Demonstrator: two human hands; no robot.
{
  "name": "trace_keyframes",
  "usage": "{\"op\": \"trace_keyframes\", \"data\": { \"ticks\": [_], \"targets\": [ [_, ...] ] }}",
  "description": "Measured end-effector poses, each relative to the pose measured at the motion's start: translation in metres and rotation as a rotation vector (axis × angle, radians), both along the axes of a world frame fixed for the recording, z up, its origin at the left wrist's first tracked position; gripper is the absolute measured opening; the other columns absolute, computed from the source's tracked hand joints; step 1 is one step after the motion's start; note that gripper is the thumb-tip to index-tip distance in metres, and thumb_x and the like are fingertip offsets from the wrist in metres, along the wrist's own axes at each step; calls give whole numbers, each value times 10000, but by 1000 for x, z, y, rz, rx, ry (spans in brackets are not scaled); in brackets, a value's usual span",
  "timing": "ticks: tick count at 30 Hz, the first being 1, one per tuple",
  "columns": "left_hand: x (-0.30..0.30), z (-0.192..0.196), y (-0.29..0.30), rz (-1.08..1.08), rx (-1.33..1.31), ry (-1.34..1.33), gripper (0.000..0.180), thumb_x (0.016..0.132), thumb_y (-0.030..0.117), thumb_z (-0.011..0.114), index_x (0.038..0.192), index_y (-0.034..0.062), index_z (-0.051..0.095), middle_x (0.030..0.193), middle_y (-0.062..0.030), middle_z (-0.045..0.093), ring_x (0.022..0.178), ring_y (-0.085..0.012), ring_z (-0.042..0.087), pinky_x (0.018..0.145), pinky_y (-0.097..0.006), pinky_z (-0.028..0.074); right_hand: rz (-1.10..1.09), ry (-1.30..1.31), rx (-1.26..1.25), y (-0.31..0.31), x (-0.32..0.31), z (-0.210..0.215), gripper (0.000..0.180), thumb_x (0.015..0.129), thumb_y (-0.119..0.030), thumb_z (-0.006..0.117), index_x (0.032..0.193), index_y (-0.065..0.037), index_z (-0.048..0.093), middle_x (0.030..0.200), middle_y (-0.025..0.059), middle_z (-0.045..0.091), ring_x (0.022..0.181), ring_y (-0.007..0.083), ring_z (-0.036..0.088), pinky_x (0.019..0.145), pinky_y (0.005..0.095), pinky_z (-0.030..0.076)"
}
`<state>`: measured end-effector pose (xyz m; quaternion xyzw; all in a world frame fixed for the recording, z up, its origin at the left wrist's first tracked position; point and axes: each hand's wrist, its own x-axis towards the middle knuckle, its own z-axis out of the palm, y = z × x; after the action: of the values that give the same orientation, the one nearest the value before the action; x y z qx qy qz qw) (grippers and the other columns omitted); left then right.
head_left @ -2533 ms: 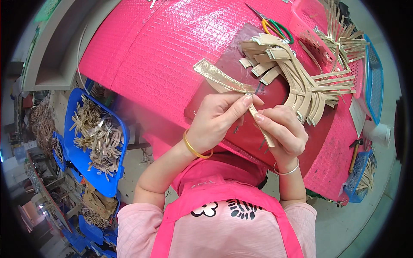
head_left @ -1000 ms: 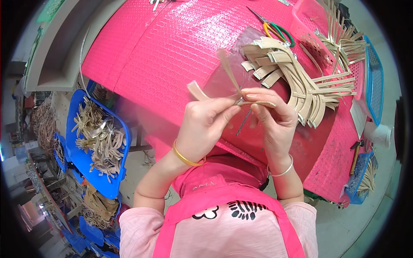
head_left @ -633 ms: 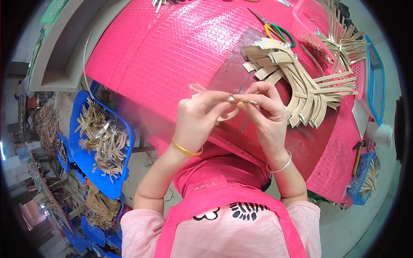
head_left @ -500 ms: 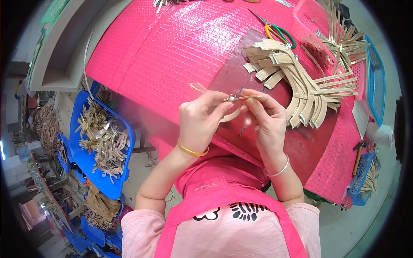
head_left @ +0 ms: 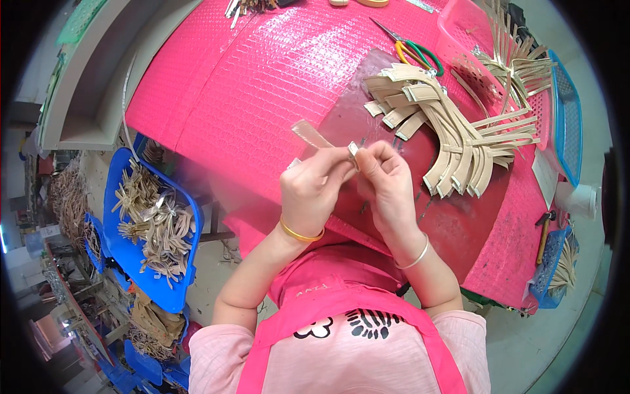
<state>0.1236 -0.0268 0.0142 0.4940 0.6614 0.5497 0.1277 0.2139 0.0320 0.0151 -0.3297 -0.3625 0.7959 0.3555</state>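
Head view: beige strap (head_left: 311, 134) pinched in left grip (head_left: 311, 185) and right grip (head_left: 392, 192), end above.

A broad bench (head_left: 177, 111) spread across the room under a bright pink, textured cover, a straight crease running along it and white glare streaking its glossy top. Toward the right, the cover looked scuffed and stained. A grey shelf unit (head_left: 92, 85), open-fronted and deep, stood at the upper left, with a pale cord (head_left: 126, 98) hanging just beside it. Below the bench's left edge lay a light grey floor (head_left: 209, 272) dotted with dark scraps; more pale floor (head_left: 518, 345) curved away at the right, meeting a greenish surface (head_left: 594, 312). At far left, a narrow light (head_left: 3, 240) glowed beside dim, crowded surroundings.
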Motion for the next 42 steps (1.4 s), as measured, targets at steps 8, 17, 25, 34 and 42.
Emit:
{"op": "trace_keyframes", "data": {
  "ticks": [8,17,25,34,42],
  "targets": [
    [-21,-10,-5,-128,61,404,102,737,27,571,838,36,583,658,-86,591,539,-182,585,472,-280,453,272,-224,326,54,-17,-3,95,744,-96,631,717,-22,580,604,-40,498,526,19,412,485,158,320],
    [-181,4,91,419,138,-496,631,755,-6,564,1278,72,220,761,-117,569,599,-180,587,516,-268,514,51,-506,916,155,-171,-34,257,781,-186,576,940,15,563,776,92,581,718,157,541,642,271,424],
    [-439,-13,-14,1210,-337,551,372,704,146,545,1072,101,521,962,-189,562,854,-334,559,686,-421,462,397,-586,865,104,-103,-9,115,810,-64,523,855,31,570,684,11,511,604,64,459,542,196,369],
    [-597,-34,5,1109,-530,702,120,733,162,542,815,117,616,803,-151,595,785,-339,570,673,-408,458,317,-940,698,91,-77,18,86,768,-1,512,804,18,587,614,25,495,566,74,475,493,209,345],
    [-655,-62,27,1217,-580,944,321,728,102,535,1048,99,548,1205,-171,422,984,-336,513,806,-381,448,527,-1004,1060,68,-94,33,129,702,42,555,810,-16,595,625,77,500,513,183,444,469,274,337]
  ]
}}
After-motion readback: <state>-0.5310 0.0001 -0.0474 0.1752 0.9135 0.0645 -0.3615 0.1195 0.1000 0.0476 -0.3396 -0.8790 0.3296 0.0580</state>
